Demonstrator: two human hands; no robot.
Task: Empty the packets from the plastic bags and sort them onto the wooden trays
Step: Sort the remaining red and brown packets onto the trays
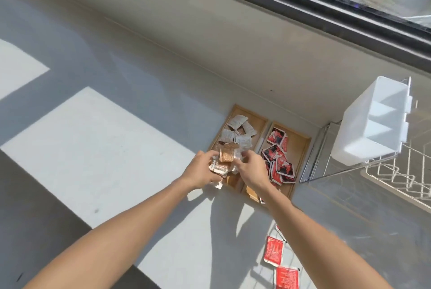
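Two wooden trays lie side by side on the grey counter. The left tray (257, 118) holds white and brown-printed packets (235, 133). The right tray (299, 148) holds red and black packets (279, 158). My left hand (201, 169) grips a bunch of white and brown packets (225, 155) over the near end of the left tray. My right hand (253, 167) pinches the same bunch from the right side. No plastic bag is clearly visible in my hands.
Red packets (274, 253) lie loose on the counter near my right forearm. A white divided plastic bin (373, 123) sits on a wire rack (401, 172) at the right. A window frame (303, 3) runs along the far side.
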